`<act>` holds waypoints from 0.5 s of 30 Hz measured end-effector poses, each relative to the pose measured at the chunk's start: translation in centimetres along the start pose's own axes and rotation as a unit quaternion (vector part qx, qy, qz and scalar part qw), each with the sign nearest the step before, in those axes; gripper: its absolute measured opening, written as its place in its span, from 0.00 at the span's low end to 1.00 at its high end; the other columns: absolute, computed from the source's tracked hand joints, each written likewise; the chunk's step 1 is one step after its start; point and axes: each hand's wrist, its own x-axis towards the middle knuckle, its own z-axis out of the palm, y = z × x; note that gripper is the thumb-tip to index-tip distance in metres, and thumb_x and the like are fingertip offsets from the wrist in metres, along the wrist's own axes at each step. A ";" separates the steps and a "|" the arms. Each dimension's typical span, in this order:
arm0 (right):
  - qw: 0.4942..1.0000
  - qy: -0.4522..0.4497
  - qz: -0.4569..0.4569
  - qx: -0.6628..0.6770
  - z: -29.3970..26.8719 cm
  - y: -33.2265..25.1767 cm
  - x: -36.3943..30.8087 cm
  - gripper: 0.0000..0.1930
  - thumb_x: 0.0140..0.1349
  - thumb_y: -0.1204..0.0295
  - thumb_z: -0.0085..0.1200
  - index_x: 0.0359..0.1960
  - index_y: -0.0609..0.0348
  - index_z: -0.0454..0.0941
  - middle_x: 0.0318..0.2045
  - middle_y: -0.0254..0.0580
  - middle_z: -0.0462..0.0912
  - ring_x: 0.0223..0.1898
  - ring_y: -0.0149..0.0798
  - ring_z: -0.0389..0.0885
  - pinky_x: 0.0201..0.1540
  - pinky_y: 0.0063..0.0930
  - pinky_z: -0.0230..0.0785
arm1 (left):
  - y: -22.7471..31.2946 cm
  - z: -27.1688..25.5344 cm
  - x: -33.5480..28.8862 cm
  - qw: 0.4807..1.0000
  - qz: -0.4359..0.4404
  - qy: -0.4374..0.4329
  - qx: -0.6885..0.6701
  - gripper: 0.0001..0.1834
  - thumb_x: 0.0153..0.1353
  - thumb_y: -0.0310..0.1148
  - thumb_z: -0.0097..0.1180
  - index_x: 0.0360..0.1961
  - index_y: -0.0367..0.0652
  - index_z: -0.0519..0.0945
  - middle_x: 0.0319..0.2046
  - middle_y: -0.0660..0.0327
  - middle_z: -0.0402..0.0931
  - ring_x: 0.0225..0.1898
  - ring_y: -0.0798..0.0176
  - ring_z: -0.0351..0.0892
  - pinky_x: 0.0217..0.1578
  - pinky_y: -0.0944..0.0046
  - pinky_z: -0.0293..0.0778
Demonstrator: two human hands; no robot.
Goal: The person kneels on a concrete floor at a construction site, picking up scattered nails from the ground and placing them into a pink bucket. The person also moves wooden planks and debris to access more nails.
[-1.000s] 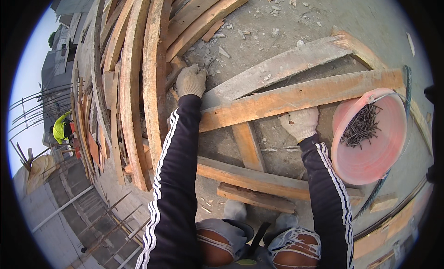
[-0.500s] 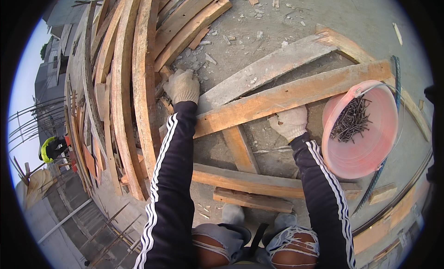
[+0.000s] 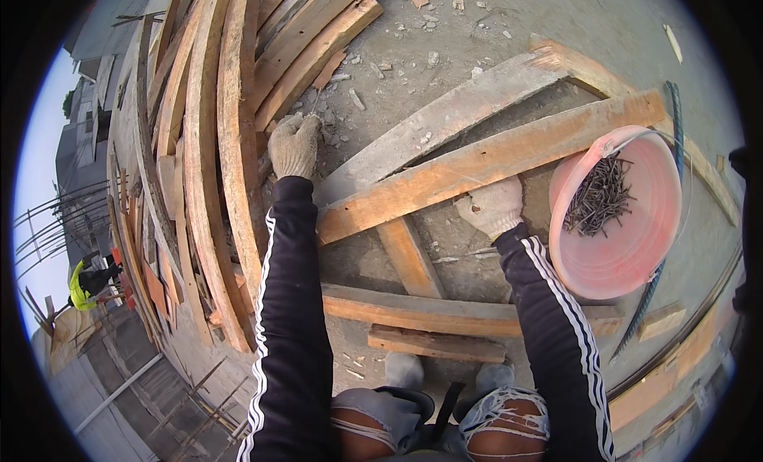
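My left hand (image 3: 294,146), in a knitted work glove, is closed beside the ends of the stacked timbers. Whatever it may hold is too small to make out. A long squared wooden plank (image 3: 493,161) lies slantwise in front of me, across a grey-coated plank (image 3: 445,116) and other lumber. At its near edge my right hand (image 3: 494,207), also gloved, grips it from below, with the fingertips hidden. Just right of that hand a pinkish pail (image 3: 636,259) with a wire handle is tipped toward me, and loose nails (image 3: 600,196) fill its bottom.
Long stacked timbers (image 3: 203,168) rise along the left. A crosswise beam (image 3: 421,309) and a short block (image 3: 437,344) lie before my feet. A ribbed steel bar (image 3: 678,144) runs behind the pail. Rubble litters the concrete. Far left, a person in a bright vest (image 3: 79,285) bends down.
My left hand has turned up and drawn back from the scraps beside the timber stack, its fingers now curled. The right hand stays at the plank. The whole view has shifted slightly.
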 end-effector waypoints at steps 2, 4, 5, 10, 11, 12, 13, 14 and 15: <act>0.999 -0.030 0.014 -0.006 -0.3 -0.2 0.1 0.23 0.52 0.57 0.60 0.51 0.43 0.88 0.48 0.39 0.89 0.51 0.50 0.84 0.56 0.51 0.74 | 0.8 -1.2 0.7 0.997 0.013 -0.033 -0.068 0.17 0.66 0.41 0.60 0.39 0.35 0.88 0.38 0.48 0.86 0.42 0.49 0.84 0.48 0.56 0.75; 0.999 -0.043 0.009 -0.017 -0.7 -0.3 0.2 0.24 0.52 0.55 0.62 0.52 0.41 0.87 0.48 0.37 0.88 0.50 0.49 0.85 0.54 0.50 0.76 | 2.9 -2.4 1.1 0.981 0.002 -0.016 -0.195 0.14 0.67 0.39 0.64 0.38 0.38 0.89 0.33 0.59 0.84 0.36 0.62 0.79 0.44 0.62 0.73; 0.996 -0.074 0.027 -0.033 -0.8 -0.3 0.1 0.24 0.52 0.54 0.63 0.53 0.40 0.86 0.48 0.36 0.88 0.49 0.48 0.85 0.53 0.49 0.77 | 4.6 -2.7 1.3 0.960 -0.055 -0.012 -0.273 0.13 0.66 0.40 0.67 0.37 0.40 0.89 0.30 0.66 0.82 0.33 0.70 0.76 0.41 0.66 0.71; 0.995 -0.095 0.040 -0.020 0.4 0.7 -0.8 0.25 0.53 0.52 0.62 0.52 0.45 0.86 0.48 0.43 0.87 0.51 0.51 0.85 0.56 0.49 0.75 | 17.6 -4.1 -2.3 0.897 0.059 -0.108 -0.424 0.14 0.68 0.40 0.67 0.44 0.38 0.89 0.37 0.57 0.88 0.41 0.66 0.87 0.47 0.61 0.80; 0.998 -0.059 0.019 -0.015 0.6 0.9 -1.2 0.24 0.53 0.52 0.63 0.50 0.48 0.86 0.46 0.43 0.88 0.48 0.49 0.86 0.53 0.45 0.77 | 20.7 -4.3 -3.7 0.861 0.095 -0.161 -0.473 0.15 0.66 0.40 0.68 0.46 0.39 0.88 0.40 0.56 0.87 0.43 0.63 0.86 0.48 0.59 0.80; 0.961 0.008 0.099 0.260 1.5 0.6 -0.9 0.24 0.53 0.52 0.63 0.51 0.48 0.86 0.46 0.43 0.88 0.49 0.49 0.86 0.54 0.45 0.77 | 23.8 -4.0 -5.2 0.848 0.140 -0.215 -0.463 0.17 0.65 0.39 0.69 0.49 0.40 0.87 0.43 0.56 0.86 0.44 0.60 0.86 0.49 0.57 0.80; 0.981 -0.014 0.080 0.174 2.0 0.5 -0.9 0.25 0.53 0.52 0.63 0.51 0.47 0.86 0.47 0.42 0.88 0.50 0.48 0.85 0.54 0.46 0.77 | 26.5 -3.7 -6.4 0.820 0.196 -0.252 -0.475 0.18 0.63 0.39 0.70 0.51 0.41 0.86 0.46 0.55 0.85 0.46 0.57 0.86 0.51 0.55 0.80; 0.994 -0.033 0.057 0.083 2.4 0.3 -0.8 0.25 0.53 0.52 0.63 0.52 0.46 0.86 0.47 0.42 0.88 0.51 0.48 0.85 0.55 0.47 0.76 | 28.9 -3.1 -7.4 0.813 0.262 -0.265 -0.447 0.21 0.62 0.39 0.71 0.53 0.41 0.86 0.49 0.54 0.84 0.47 0.55 0.86 0.52 0.52 0.80; 0.998 -0.047 0.033 -0.005 2.7 0.1 -0.9 0.25 0.53 0.52 0.62 0.52 0.45 0.85 0.48 0.41 0.88 0.52 0.48 0.85 0.55 0.47 0.76 | 30.8 -2.3 -8.2 0.819 0.339 -0.237 -0.398 0.23 0.60 0.38 0.72 0.56 0.42 0.85 0.52 0.53 0.83 0.49 0.52 0.85 0.53 0.50 0.80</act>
